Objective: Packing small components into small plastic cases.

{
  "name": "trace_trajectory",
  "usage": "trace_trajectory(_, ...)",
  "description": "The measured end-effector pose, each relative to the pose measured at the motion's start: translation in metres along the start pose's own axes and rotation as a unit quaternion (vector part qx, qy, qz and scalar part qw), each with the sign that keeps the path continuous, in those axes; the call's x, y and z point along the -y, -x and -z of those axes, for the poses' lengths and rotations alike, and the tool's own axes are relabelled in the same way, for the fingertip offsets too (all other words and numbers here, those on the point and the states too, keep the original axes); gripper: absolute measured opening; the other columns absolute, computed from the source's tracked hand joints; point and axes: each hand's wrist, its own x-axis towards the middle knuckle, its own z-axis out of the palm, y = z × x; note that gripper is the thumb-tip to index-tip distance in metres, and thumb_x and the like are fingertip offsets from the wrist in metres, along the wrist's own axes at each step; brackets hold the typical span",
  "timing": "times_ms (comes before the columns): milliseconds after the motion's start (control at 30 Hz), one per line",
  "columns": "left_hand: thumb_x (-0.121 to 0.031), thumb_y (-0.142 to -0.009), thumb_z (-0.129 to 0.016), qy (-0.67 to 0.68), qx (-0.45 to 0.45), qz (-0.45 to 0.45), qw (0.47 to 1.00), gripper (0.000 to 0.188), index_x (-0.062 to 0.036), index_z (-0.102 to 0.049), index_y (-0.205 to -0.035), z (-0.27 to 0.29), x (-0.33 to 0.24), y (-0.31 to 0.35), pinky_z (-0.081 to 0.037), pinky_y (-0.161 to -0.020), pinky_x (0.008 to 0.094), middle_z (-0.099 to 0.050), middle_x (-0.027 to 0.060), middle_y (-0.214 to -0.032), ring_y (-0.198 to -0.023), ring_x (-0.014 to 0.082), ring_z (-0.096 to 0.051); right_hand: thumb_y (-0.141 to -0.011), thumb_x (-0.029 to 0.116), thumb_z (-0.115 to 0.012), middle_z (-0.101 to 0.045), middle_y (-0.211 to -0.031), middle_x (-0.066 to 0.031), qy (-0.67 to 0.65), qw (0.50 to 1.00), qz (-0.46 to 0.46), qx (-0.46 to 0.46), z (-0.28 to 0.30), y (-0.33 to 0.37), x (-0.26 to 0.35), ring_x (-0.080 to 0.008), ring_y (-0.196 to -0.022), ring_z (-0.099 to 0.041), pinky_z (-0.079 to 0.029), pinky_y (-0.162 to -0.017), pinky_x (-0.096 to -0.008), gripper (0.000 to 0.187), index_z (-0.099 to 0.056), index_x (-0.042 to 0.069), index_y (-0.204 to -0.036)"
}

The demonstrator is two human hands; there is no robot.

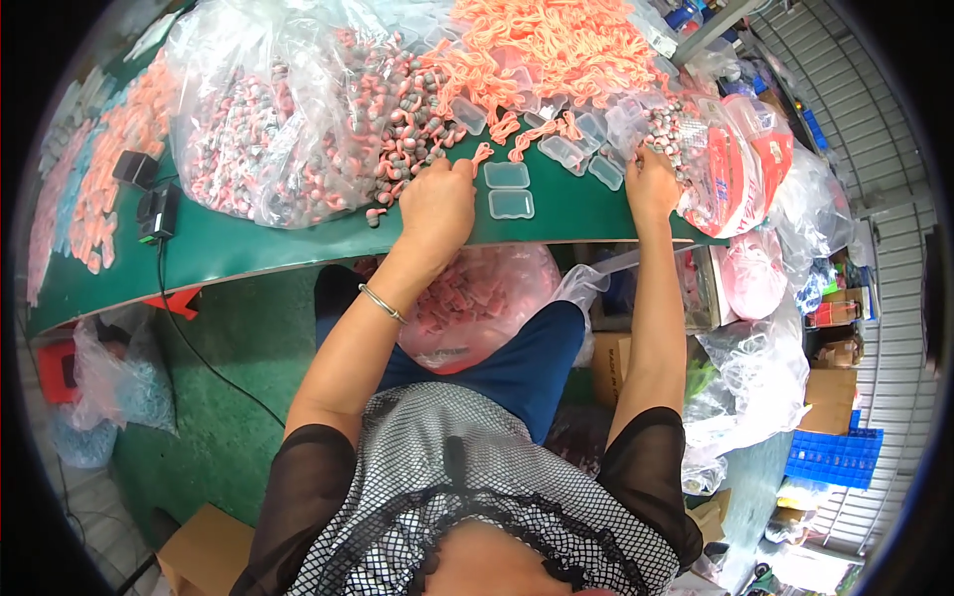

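My left hand (437, 204) is closed at the edge of a heap of small pink and grey plug-like pieces (407, 124). From its fingertips sticks out a small looped bundle of orange cord (481, 154). To the right of that hand lies an open clear plastic case (509, 190), its two halves flat on the green table. My right hand (654, 189) reaches into a smaller pile of pale pink and grey pieces (664, 127), fingers bent together; whatever they pinch is hidden. Several clear cases (564, 151) lie between the hands, near two more orange cord bundles (537, 134).
A large clear bag (268, 129) of plug-like pieces stands on the green table (238, 253). Orange cords (547, 45) are heaped at the back. A red and white bag (750, 164) sits at the right. Below the table edge, a pink bag (482, 308) stands between my knees.
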Motion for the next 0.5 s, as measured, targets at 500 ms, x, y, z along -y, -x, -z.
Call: trace_trajectory(500,-0.004,-0.081,-0.069,0.326,-0.026,0.010,0.945,0.011,-0.0023,-0.069,-0.091,0.000,0.012,0.013,-0.050,-0.063,0.0309,-0.062,0.0118,-0.083,-0.069,0.0204,-0.063,-0.081,0.002,-0.064,-0.065,-0.084,-0.0118,-0.160,0.976,0.086,-0.121,0.034,0.024,0.017,-0.0275,-0.075,-0.062,-0.051,-0.068,-0.0379,0.011,-0.066,0.002,-0.091)
